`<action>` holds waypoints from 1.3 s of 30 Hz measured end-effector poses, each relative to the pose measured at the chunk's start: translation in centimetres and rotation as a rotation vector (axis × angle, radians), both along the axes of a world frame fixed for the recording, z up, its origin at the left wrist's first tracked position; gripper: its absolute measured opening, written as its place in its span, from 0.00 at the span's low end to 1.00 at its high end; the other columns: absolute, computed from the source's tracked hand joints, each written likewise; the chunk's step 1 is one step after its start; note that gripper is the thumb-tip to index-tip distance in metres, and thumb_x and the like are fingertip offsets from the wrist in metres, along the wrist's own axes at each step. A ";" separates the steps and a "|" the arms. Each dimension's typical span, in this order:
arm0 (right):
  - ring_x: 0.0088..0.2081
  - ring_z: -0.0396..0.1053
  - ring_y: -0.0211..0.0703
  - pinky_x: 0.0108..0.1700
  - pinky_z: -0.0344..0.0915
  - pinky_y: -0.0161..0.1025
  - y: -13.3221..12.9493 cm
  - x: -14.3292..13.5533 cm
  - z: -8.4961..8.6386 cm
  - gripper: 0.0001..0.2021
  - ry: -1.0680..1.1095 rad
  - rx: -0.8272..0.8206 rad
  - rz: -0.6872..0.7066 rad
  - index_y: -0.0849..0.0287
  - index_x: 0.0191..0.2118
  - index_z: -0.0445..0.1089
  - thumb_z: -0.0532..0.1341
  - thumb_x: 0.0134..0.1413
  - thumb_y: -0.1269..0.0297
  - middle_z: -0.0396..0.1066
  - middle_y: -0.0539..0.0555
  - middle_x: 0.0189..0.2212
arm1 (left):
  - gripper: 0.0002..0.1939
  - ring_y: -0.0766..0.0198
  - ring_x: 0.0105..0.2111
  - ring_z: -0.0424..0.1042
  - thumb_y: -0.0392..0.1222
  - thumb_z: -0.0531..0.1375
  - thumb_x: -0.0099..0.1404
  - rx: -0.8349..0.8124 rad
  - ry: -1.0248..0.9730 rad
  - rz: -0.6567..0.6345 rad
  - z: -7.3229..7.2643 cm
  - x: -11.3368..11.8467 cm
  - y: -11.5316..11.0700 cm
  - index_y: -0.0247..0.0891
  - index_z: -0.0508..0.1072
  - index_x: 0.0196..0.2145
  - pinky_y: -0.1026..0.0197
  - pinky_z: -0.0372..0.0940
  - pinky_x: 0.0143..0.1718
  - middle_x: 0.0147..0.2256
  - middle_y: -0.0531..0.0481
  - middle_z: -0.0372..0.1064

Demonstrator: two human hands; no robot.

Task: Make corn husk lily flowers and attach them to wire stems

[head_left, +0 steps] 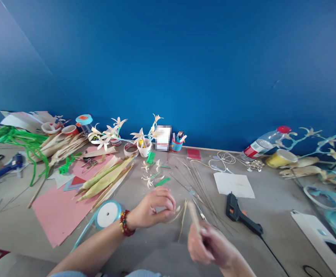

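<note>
My left hand point(155, 207), with a red beaded bracelet point(125, 223) at its wrist, hovers over the middle of the table, fingers curled with thumb and fingertips close together; whatever lies between them is too small to tell. My right hand point(204, 242) grips a pale strip of husk point(195, 217) that points up and away, slightly blurred. Between the hands, a narrow dry husk piece point(182, 220) lies on the table. Scissors point(199, 211) rest just beyond my right hand. Small pale husk flowers point(150, 179) lie past my left hand.
At right sit a black glue gun point(241, 215), white paper point(233, 184) and a plastic bottle point(264, 144). A blue ribbon roll point(108, 214), pink sheets point(61, 211) and corn husks point(107, 179) lie at left. Cups with flowers point(144, 147) stand near the blue wall point(168, 69).
</note>
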State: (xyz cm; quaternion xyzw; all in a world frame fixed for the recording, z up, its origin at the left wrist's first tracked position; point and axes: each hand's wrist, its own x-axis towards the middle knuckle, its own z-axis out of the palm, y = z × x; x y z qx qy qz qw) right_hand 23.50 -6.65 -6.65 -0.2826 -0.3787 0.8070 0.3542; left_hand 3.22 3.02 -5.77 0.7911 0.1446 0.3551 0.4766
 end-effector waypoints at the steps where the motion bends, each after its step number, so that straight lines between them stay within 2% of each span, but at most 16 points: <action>1: 0.11 0.45 0.29 0.16 0.42 0.32 -0.1 0.6 0.3 0.35 0.044 0.009 -0.024 0.56 0.07 0.53 0.56 0.49 0.35 0.45 0.44 0.06 | 0.08 0.59 0.36 0.72 0.42 0.59 0.65 -0.046 -0.018 0.031 -0.1 0.0 0.2 0.37 0.73 0.30 0.51 0.64 0.49 0.33 0.43 0.74; 2: 0.11 0.43 0.29 0.16 0.41 0.32 -0.1 1.0 0.6 0.35 0.059 0.018 -0.080 0.57 0.07 0.54 0.56 0.48 0.33 0.45 0.44 0.07 | 0.09 0.60 0.36 0.72 0.43 0.60 0.65 -0.096 -0.037 0.059 -0.2 0.1 0.3 0.36 0.73 0.30 0.53 0.65 0.47 0.33 0.43 0.73; 4: 0.14 0.42 0.28 0.17 0.39 0.31 0.1 1.3 1.1 0.31 -0.040 0.028 -0.297 0.59 0.13 0.61 0.59 0.49 0.35 0.48 0.43 0.11 | 0.09 0.60 0.36 0.71 0.43 0.61 0.64 -0.182 -0.071 0.090 -0.5 0.3 0.3 0.35 0.72 0.29 0.55 0.65 0.44 0.33 0.44 0.72; 6: 0.17 0.41 0.28 0.18 0.37 0.31 0.6 0.7 1.1 0.22 -0.215 0.046 -0.518 0.60 0.23 0.67 0.65 0.48 0.44 0.50 0.42 0.15 | 0.09 0.61 0.36 0.71 0.44 0.63 0.63 -0.226 -0.089 0.101 -0.7 0.5 0.0 0.35 0.73 0.29 0.56 0.65 0.43 0.32 0.44 0.72; 7: 0.17 0.41 0.28 0.19 0.37 0.30 0.8 0.1 1.0 0.18 -0.282 0.053 -0.585 0.60 0.28 0.68 0.68 0.47 0.48 0.50 0.41 0.17 | 0.10 0.61 0.35 0.71 0.44 0.63 0.62 -0.238 -0.097 0.111 -0.8 0.6 -0.2 0.35 0.73 0.29 0.56 0.65 0.43 0.32 0.45 0.72; 10: 0.18 0.41 0.28 0.19 0.38 0.30 1.3 -2.0 0.3 0.17 -0.335 0.065 -0.647 0.58 0.34 0.69 0.71 0.45 0.52 0.51 0.41 0.18 | 0.10 0.60 0.36 0.71 0.45 0.64 0.61 -0.235 -0.098 0.186 -1.0 1.0 -0.9 0.35 0.75 0.29 0.57 0.65 0.41 0.30 0.45 0.72; 14: 0.19 0.45 0.29 0.20 0.43 0.31 1.6 -3.4 0.1 0.14 -0.351 0.133 -0.731 0.58 0.31 0.68 0.69 0.48 0.54 0.59 0.45 0.22 | 0.10 0.59 0.36 0.71 0.45 0.63 0.62 -0.158 -0.031 0.241 -0.7 1.0 -1.3 0.36 0.75 0.29 0.58 0.64 0.42 0.30 0.45 0.73; 18: 0.24 0.55 0.34 0.26 0.54 0.33 1.9 -2.5 0.9 0.09 -0.533 0.369 -0.644 0.58 0.32 0.68 0.65 0.53 0.58 0.66 0.51 0.33 | 0.10 0.59 0.38 0.71 0.46 0.62 0.63 -0.155 -0.040 0.213 -0.2 0.7 -1.2 0.35 0.74 0.36 0.58 0.64 0.42 0.34 0.44 0.73; 20: 0.25 0.55 0.35 0.28 0.54 0.34 2.0 -1.8 1.1 0.06 -0.638 0.451 -0.546 0.57 0.33 0.67 0.62 0.55 0.62 0.65 0.49 0.30 | 0.11 0.59 0.38 0.70 0.46 0.62 0.63 -0.173 -0.031 0.202 -0.1 0.6 -1.1 0.35 0.73 0.37 0.58 0.64 0.42 0.35 0.44 0.73; 23: 0.22 0.50 0.35 0.25 0.49 0.33 1.9 -1.3 1.3 0.02 -0.792 0.488 -0.421 0.57 0.33 0.65 0.58 0.57 0.66 0.55 0.44 0.21 | 0.08 0.61 0.35 0.69 0.44 0.61 0.63 -0.208 0.024 0.187 -0.1 0.7 -1.0 0.35 0.72 0.33 0.60 0.63 0.41 0.33 0.46 0.72; 25: 0.21 0.47 0.34 0.24 0.45 0.33 1.9 -1.3 1.5 0.04 -0.850 0.486 -0.377 0.57 0.31 0.63 0.57 0.57 0.67 0.49 0.43 0.20 | 0.08 0.63 0.34 0.68 0.42 0.61 0.63 -0.270 0.044 0.167 -0.3 0.8 -1.0 0.35 0.71 0.31 0.61 0.62 0.40 0.31 0.48 0.71; 27: 0.21 0.46 0.34 0.23 0.43 0.33 2.0 -1.5 1.8 0.05 -0.828 0.459 -0.367 0.57 0.31 0.62 0.58 0.58 0.65 0.48 0.42 0.20 | 0.08 0.64 0.33 0.66 0.43 0.61 0.63 -0.416 0.017 0.100 -0.5 0.8 -1.1 0.35 0.70 0.30 0.61 0.61 0.38 0.31 0.48 0.69; 30: 0.23 0.48 0.33 0.25 0.46 0.33 2.1 -1.8 1.9 0.08 -0.668 0.393 -0.369 0.58 0.31 0.63 0.60 0.57 0.60 0.52 0.44 0.23 | 0.10 0.66 0.31 0.64 0.44 0.63 0.61 -0.696 -0.115 0.000 -0.8 0.9 -1.1 0.35 0.69 0.32 0.63 0.60 0.36 0.30 0.50 0.66; 32: 0.24 0.48 0.33 0.26 0.47 0.33 2.2 -1.7 1.6 0.10 -0.559 0.340 -0.372 0.58 0.31 0.63 0.62 0.56 0.58 0.54 0.45 0.24 | 0.10 0.66 0.31 0.64 0.43 0.65 0.59 -0.813 -0.192 -0.018 -0.9 0.8 -1.1 0.34 0.70 0.32 0.63 0.59 0.36 0.30 0.51 0.64; 36: 0.22 0.45 0.31 0.23 0.43 0.32 2.2 -1.3 1.0 0.11 -0.486 0.212 -0.389 0.59 0.31 0.64 0.63 0.56 0.57 0.53 0.43 0.23 | 0.09 0.66 0.32 0.63 0.42 0.65 0.58 -0.869 -0.207 -0.034 -0.7 0.6 -1.0 0.34 0.70 0.31 0.63 0.58 0.38 0.30 0.50 0.64; 39: 0.21 0.43 0.30 0.21 0.41 0.31 2.3 -1.0 1.1 0.12 -0.480 0.179 -0.378 0.59 0.30 0.63 0.64 0.55 0.57 0.52 0.43 0.22 | 0.09 0.65 0.32 0.63 0.43 0.64 0.59 -0.793 -0.138 -0.054 -0.6 0.4 -1.0 0.34 0.71 0.32 0.63 0.58 0.37 0.31 0.49 0.65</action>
